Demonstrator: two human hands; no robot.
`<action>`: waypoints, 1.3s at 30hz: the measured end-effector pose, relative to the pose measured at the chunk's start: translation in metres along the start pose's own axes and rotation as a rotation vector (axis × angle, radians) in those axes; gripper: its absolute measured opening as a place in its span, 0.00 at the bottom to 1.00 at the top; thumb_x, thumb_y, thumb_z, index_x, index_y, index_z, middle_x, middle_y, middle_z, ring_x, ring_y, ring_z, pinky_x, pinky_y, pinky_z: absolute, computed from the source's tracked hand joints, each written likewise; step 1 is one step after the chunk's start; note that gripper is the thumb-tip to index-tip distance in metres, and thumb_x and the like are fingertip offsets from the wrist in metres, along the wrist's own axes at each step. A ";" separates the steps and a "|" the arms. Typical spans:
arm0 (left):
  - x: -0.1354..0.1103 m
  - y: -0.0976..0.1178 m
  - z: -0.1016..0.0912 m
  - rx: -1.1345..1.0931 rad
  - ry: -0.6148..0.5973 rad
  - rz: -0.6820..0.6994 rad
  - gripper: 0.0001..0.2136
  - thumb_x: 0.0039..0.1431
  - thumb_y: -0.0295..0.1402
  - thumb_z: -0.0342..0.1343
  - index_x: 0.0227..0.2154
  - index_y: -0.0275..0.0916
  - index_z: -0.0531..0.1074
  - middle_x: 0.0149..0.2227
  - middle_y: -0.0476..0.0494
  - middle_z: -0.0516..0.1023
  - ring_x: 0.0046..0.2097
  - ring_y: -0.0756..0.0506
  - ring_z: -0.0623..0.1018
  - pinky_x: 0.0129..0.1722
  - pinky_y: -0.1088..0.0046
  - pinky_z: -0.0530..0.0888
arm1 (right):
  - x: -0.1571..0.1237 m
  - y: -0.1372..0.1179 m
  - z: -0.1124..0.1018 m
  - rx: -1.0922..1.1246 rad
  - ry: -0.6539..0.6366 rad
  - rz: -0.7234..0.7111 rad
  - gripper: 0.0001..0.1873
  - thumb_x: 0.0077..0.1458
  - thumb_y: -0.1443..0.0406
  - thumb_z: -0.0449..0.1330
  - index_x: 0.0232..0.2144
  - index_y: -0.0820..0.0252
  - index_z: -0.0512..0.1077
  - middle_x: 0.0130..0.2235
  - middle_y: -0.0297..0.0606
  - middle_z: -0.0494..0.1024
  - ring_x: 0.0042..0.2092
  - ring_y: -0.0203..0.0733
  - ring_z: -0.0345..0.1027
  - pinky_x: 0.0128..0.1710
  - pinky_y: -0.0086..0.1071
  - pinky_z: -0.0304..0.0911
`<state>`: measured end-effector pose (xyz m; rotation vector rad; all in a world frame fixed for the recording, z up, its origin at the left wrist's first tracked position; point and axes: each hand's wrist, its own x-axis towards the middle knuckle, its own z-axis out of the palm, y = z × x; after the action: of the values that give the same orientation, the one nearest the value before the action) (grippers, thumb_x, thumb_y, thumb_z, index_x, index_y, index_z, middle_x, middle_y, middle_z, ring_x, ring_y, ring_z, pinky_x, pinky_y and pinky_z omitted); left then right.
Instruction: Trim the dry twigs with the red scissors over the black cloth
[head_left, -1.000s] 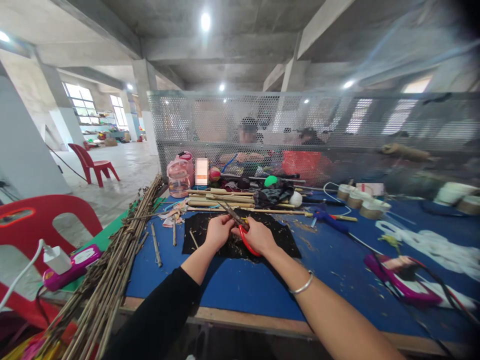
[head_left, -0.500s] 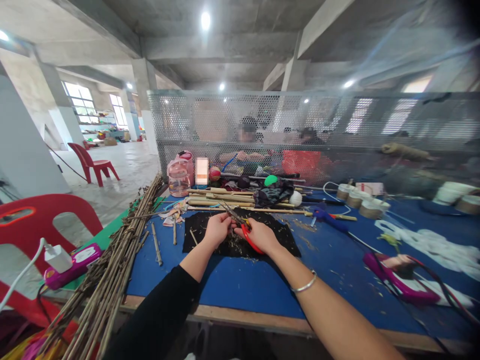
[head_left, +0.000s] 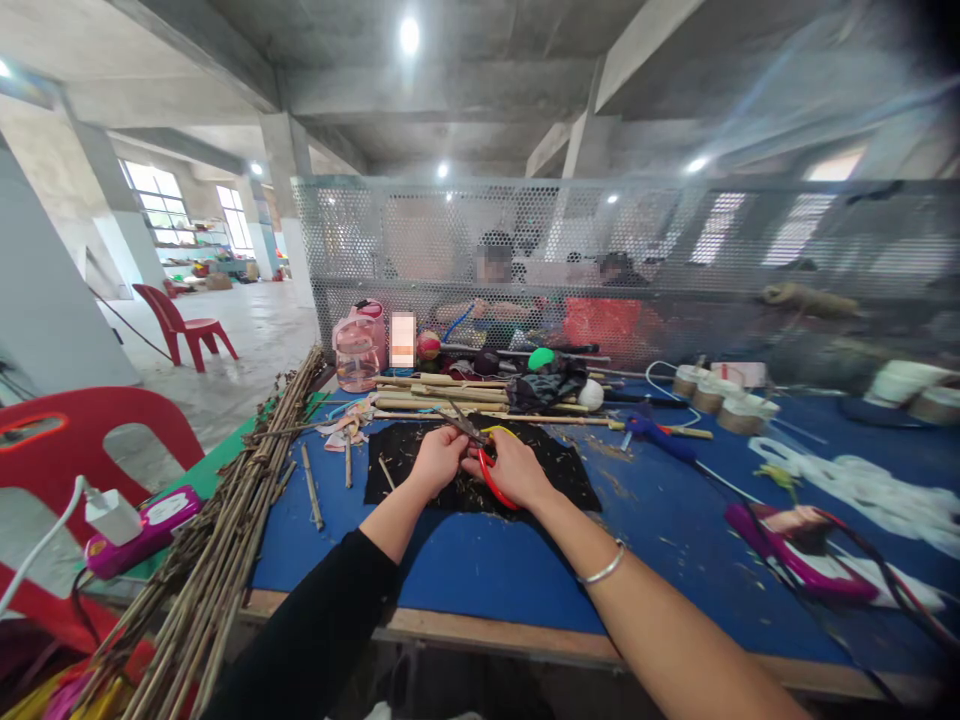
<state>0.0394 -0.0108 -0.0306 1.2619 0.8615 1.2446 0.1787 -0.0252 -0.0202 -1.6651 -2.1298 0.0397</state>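
Watching from afar, I see the right hand [head_left: 516,468] clamped on the scissors [head_left: 471,428] above the cloth [head_left: 564,472], their yellow handle [head_left: 501,431] now showing more, probably reopened between snips, the left hand [head_left: 437,462] pinched together, on what I cannot tell.

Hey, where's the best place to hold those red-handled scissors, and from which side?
Probably by the red handle of the scissors, coming from the near right, where the right hand holds them. The blades point away and leftward, close to the left hand, so that end is best avoided.
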 end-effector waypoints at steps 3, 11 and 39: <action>0.000 0.000 0.000 -0.006 -0.017 -0.013 0.07 0.51 0.26 0.51 0.29 0.33 0.74 0.27 0.44 0.78 0.28 0.49 0.76 0.33 0.74 0.72 | -0.002 -0.002 -0.002 0.016 -0.045 0.046 0.24 0.47 0.45 0.53 0.34 0.59 0.64 0.34 0.41 0.74 0.36 0.43 0.69 0.30 0.30 0.55; 0.001 0.001 0.000 -0.061 0.032 -0.137 0.05 0.52 0.28 0.51 0.27 0.33 0.70 0.26 0.43 0.77 0.23 0.51 0.74 0.24 0.76 0.70 | -0.002 -0.001 -0.003 -0.015 -0.119 0.117 0.27 0.46 0.42 0.52 0.33 0.59 0.66 0.33 0.43 0.76 0.35 0.46 0.71 0.28 0.29 0.54; -0.009 0.001 -0.011 0.097 0.100 0.046 0.10 0.43 0.33 0.59 0.30 0.32 0.76 0.26 0.45 0.78 0.27 0.49 0.74 0.29 0.75 0.71 | -0.007 -0.004 -0.001 -0.050 0.016 -0.040 0.26 0.45 0.44 0.55 0.34 0.61 0.64 0.38 0.45 0.72 0.40 0.46 0.67 0.35 0.33 0.56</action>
<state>0.0271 -0.0175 -0.0327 1.3118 0.9797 1.3242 0.1763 -0.0333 -0.0206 -1.6445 -2.1678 -0.0391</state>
